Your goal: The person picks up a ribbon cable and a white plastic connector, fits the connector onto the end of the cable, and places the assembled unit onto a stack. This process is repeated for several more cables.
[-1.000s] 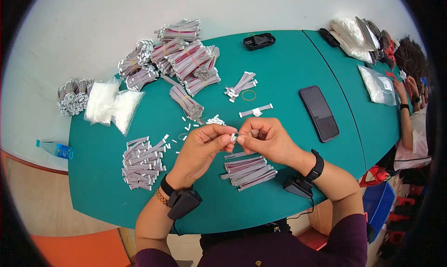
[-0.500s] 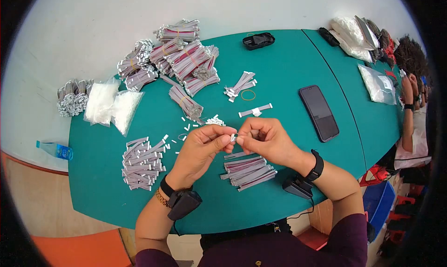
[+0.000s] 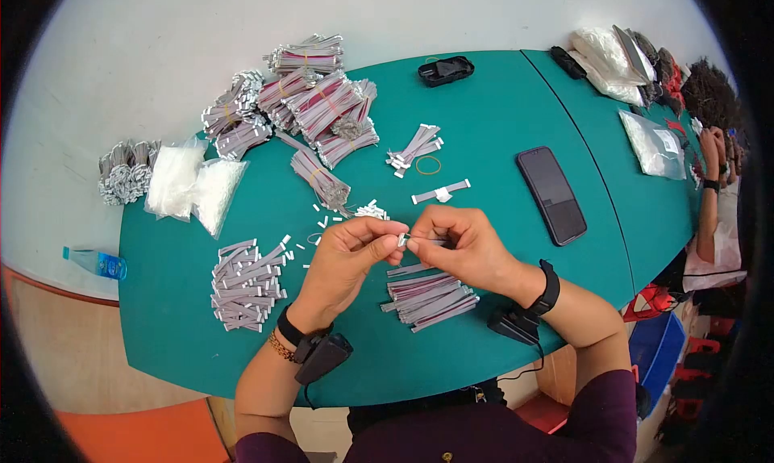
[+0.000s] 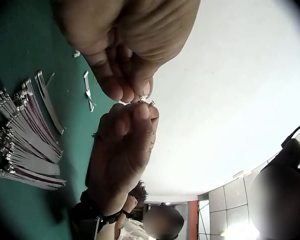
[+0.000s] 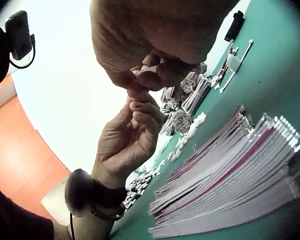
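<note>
Over the bench (image 3: 492, 100), left hand (image 3: 347, 257) and right hand (image 3: 468, 245) tightly pinching a white plug (image 3: 402, 239), mostly hidden between them, grey cables (image 3: 431, 300) at five o'clock.

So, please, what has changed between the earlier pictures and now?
At far right, the other person's hand has moved rightward, away from the clear plastic bag. Nothing visibly taken or released: the left hand still pinches the small white plastic connector, the right hand the flat grey ribbon cable. The black phone stayed put.

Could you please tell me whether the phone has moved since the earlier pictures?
No, the phone shows no visible shift in any direction against the green table in the head view.
</note>
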Action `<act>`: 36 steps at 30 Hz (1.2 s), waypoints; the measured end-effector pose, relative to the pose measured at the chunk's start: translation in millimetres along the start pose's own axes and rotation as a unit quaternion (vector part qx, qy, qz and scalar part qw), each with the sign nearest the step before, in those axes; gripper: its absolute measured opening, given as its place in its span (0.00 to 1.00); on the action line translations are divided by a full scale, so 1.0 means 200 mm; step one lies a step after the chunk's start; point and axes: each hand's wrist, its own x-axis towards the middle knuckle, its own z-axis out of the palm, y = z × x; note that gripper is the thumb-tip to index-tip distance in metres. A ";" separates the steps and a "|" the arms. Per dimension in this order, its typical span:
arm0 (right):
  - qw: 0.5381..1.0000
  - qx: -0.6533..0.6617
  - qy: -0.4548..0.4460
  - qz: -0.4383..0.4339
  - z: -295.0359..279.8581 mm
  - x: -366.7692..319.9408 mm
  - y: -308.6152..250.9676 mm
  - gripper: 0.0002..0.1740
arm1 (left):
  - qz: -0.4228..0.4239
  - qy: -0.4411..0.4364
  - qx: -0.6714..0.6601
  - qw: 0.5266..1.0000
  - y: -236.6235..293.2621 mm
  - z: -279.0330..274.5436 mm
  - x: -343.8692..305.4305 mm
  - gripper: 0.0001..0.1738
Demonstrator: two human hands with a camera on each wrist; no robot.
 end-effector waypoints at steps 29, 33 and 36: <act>1.000 -0.004 -0.018 -0.016 -0.02 0.01 0.00 0.07 | 0.002 0.002 0.020 1.000 0.02 0.00 0.00 0.10; 1.000 -0.018 -0.019 -0.008 -0.02 0.01 0.00 0.07 | 0.007 0.002 0.034 0.999 0.02 0.00 0.00 0.10; 1.000 -0.016 -0.020 -0.005 -0.02 0.01 0.00 0.07 | 0.013 0.004 0.061 0.998 0.02 0.01 -0.01 0.10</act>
